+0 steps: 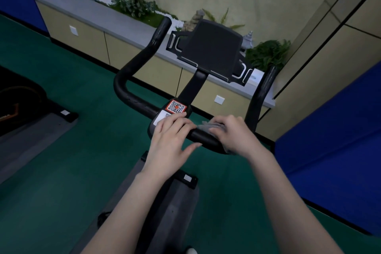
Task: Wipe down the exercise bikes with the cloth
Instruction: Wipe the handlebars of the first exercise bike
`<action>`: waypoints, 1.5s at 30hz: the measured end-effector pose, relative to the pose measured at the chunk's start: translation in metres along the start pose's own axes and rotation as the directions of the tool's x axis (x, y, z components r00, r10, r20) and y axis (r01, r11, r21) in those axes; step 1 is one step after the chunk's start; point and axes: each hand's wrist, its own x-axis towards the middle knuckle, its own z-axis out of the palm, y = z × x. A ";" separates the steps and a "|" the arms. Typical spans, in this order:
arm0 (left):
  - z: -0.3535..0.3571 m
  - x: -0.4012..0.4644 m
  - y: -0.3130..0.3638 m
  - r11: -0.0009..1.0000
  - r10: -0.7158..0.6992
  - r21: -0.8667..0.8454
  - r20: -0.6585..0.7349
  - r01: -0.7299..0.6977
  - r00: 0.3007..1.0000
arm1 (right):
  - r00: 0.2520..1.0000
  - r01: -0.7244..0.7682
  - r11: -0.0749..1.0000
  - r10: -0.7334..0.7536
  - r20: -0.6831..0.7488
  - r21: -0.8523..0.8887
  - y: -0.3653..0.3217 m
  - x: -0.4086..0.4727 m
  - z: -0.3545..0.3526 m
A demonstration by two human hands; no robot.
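A black exercise bike fills the middle of the head view, its handlebar (132,97) curving up on both sides of a dark console tablet holder (212,47). A grey cloth (206,127) lies wrapped over the near crossbar, right of a QR-code sticker (176,106). My right hand (233,136) grips the cloth against the bar, fingers curled over it. My left hand (171,140) rests on the bar just left of the cloth, fingers fairly straight and spread, thumb out below the bar.
A second machine's base (20,107) stands at the left on a grey mat. A low cabinet ledge (107,14) with plants (134,6) runs behind the bike. Blue padded wall (329,140) stands close on the right. Green floor (82,150) surrounds the bike.
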 end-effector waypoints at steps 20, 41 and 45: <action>0.002 0.000 -0.003 0.999 0.020 0.030 -0.007 -0.019 1.000 | 0.997 0.075 0.995 -0.077 -0.028 -0.070 0.032 -0.009 -0.014; 0.005 -0.001 -0.003 0.998 0.022 0.060 0.005 -0.022 1.000 | 0.454 0.061 0.716 0.601 -0.658 0.696 0.035 -0.079 0.064; 0.004 -0.001 -0.002 0.997 0.020 0.072 0.004 -0.021 1.000 | 0.503 -0.045 0.500 0.759 -0.413 0.865 0.045 -0.075 0.067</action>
